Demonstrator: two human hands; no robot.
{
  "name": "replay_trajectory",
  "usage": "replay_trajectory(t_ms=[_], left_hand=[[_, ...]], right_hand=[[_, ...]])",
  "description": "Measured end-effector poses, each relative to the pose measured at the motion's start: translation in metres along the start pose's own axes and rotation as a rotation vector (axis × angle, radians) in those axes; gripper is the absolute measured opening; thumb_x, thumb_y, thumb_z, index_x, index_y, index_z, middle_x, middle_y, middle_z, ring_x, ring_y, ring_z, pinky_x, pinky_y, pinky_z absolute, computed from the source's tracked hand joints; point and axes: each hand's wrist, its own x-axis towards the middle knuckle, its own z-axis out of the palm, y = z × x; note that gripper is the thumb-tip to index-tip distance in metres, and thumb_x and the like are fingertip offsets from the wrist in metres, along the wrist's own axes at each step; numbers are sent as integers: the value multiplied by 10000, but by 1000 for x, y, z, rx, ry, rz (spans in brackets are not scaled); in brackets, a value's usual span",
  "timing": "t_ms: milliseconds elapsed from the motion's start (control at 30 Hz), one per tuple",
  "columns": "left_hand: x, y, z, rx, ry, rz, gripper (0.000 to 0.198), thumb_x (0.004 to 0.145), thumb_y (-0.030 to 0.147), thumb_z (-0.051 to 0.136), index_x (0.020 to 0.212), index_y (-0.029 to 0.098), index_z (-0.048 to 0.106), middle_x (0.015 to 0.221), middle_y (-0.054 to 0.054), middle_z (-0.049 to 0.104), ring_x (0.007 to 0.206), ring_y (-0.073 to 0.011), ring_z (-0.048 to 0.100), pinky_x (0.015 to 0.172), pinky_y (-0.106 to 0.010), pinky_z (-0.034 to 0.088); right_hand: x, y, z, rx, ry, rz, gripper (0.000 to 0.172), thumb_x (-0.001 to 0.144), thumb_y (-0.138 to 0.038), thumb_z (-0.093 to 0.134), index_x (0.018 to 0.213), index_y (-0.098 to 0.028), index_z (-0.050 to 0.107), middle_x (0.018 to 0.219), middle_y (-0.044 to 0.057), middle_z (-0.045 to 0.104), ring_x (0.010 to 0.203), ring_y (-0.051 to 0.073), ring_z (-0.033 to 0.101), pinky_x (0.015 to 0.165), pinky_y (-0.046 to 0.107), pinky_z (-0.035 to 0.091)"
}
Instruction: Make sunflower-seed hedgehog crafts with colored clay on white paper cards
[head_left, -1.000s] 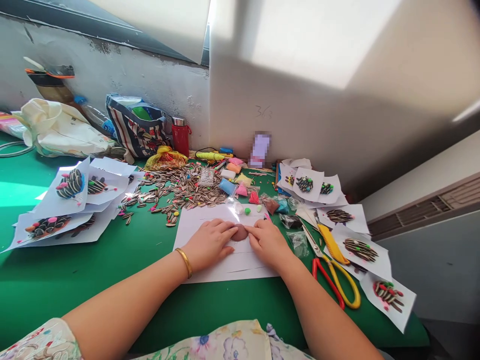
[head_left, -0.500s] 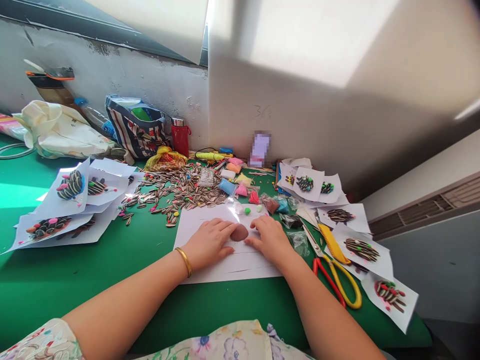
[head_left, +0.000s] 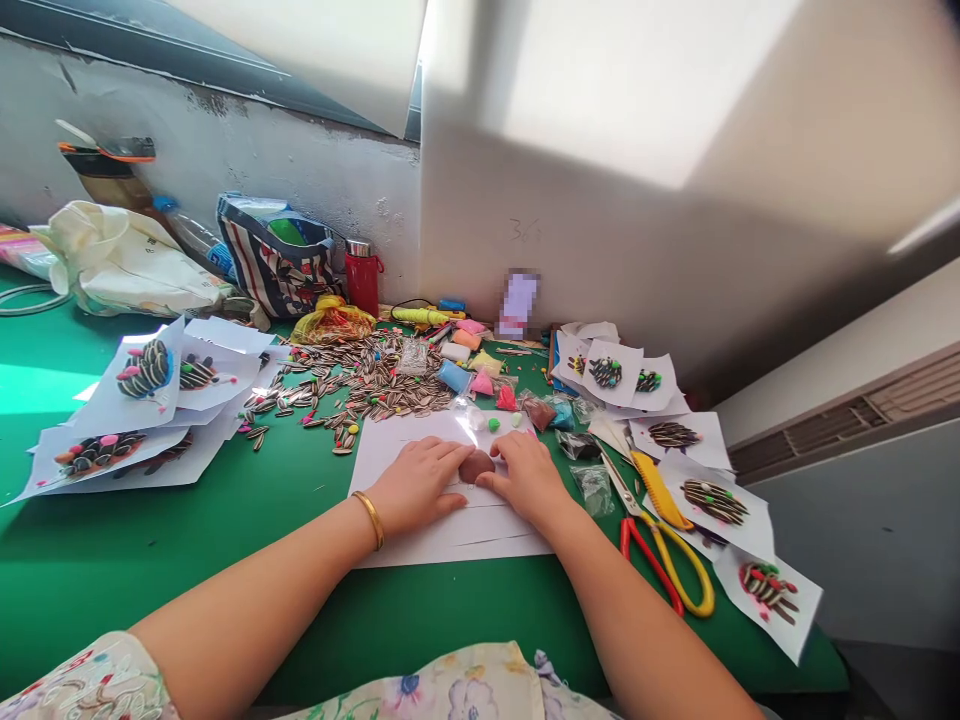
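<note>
A flattened oval of brown modelling clay (head_left: 476, 467) lies on a white sheet of paper (head_left: 409, 540) in front of me. My left hand (head_left: 424, 478) rests palm down on the sheet, its fingers stretched toward the clay, their tips at its upper left edge and the thumb apart below it. From the other side, my right hand (head_left: 525, 472) meets the clay's right edge with bent, spread fingers, thumb apart from the index finger. Just beyond the clay sit a small green clay ball (head_left: 493, 425) and a pale one (head_left: 516, 420).
Sunflower seeds (head_left: 375, 370) spread across the green table (head_left: 187, 570). Bagged coloured clay (head_left: 454, 377) lies behind the sheet. Right of my hand are scissors (head_left: 652, 535) and a yellow utility knife (head_left: 660, 490). Seed-decorated papers (head_left: 150, 400) lie at both sides; a red flask (head_left: 363, 280) stands behind.
My right hand has moved left and now touches the clay's right edge, where a gap showed before. My left hand stays nearly in place.
</note>
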Motion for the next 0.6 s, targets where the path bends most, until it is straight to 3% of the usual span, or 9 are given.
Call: replay_trajectory(t_ms=[200,467,600], left_hand=[[0,-4,1,-28,7,8,648,785,371,735,1359,228,469,1332,-77,599,1203,-287,517,1001,-434,407],[2,-8,3,-32,10,-1,640,772,389,752,1337,238,492,1322,-79,605,1190,-296,527,996,-446,419],[1,-7,2,-45,2,-1,664,774,401,751,1354,233,477,1317,-83,605,1182,-294,531,988,-444,427]], right_hand=[[3,-2,0,27,32,-13,346,741,-396,809,920,-217,574,966,35,621,918,221,563,812,354,392],[19,-11,-5,-145,-62,-98,380,711,-451,821,904,-204,605,925,45,615,913,233,539,782,347,364],[18,-8,-9,-14,-6,-130,216,815,-368,746,899,-203,636,914,41,611,894,208,530,769,321,365]])
